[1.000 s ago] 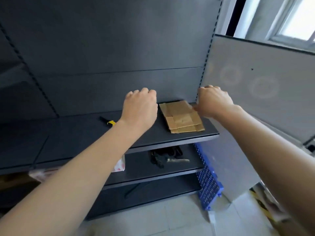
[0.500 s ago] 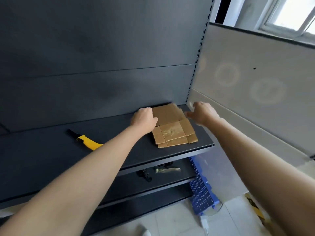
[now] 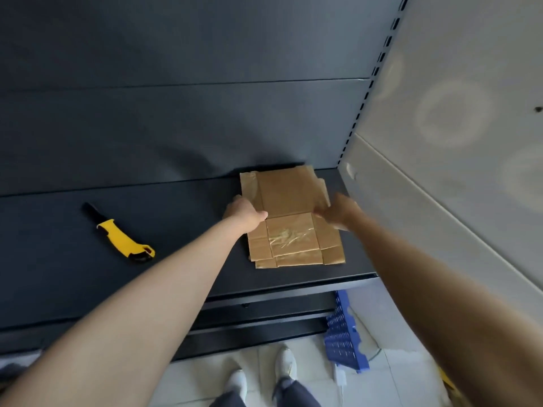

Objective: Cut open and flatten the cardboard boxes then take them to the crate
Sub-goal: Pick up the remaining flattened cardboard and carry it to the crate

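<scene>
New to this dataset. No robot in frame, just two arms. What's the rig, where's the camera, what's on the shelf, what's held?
No machine here: a person works bare-handed. The one picture comes from a wide-angle camera on their head, looking forward and down, so both arms reach in from below. On the dark shelf lie a flattened cardboard box, clear tape on it, and to its left a yellow-handled knife, untouched. The left hand grips the cardboard's left edge, thumb on top. The right hand is at the right edge, but blur hides whether it has hold. Lower right, by the floor, stands a blue crate.
</scene>
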A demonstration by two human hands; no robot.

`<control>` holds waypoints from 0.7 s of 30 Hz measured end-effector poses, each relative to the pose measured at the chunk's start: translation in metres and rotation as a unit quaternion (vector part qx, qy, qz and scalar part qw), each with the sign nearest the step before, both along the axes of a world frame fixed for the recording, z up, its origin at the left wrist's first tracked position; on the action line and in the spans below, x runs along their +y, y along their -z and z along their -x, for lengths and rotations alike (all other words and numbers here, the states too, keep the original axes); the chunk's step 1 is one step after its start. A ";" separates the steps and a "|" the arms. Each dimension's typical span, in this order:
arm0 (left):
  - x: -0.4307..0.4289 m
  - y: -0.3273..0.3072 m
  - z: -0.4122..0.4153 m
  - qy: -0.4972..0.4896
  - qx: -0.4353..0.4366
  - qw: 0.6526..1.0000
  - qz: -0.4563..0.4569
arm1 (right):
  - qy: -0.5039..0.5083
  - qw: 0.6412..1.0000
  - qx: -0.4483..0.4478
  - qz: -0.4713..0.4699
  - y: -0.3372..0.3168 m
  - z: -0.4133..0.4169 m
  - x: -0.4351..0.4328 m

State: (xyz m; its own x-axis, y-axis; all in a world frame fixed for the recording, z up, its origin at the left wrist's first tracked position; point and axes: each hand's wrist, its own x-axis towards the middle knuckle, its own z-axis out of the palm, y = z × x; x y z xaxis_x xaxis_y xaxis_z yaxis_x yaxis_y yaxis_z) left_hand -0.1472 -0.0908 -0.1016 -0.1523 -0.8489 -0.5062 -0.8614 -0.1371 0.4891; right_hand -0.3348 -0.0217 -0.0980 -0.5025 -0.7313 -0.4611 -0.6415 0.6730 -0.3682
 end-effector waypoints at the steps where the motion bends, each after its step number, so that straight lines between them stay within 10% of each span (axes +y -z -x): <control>1: -0.002 0.004 0.002 -0.035 0.036 0.998 -0.034 | 0.002 1.000 -0.016 0.004 0.006 0.003 -0.003; 15: -0.004 0.021 0.020 -0.149 0.072 0.982 -0.095 | 0.206 0.933 -0.293 0.041 0.031 0.031 -0.018; 21: -0.003 0.012 0.005 -0.184 0.095 0.974 -0.088 | 0.234 0.929 -0.281 0.059 0.027 0.037 -0.016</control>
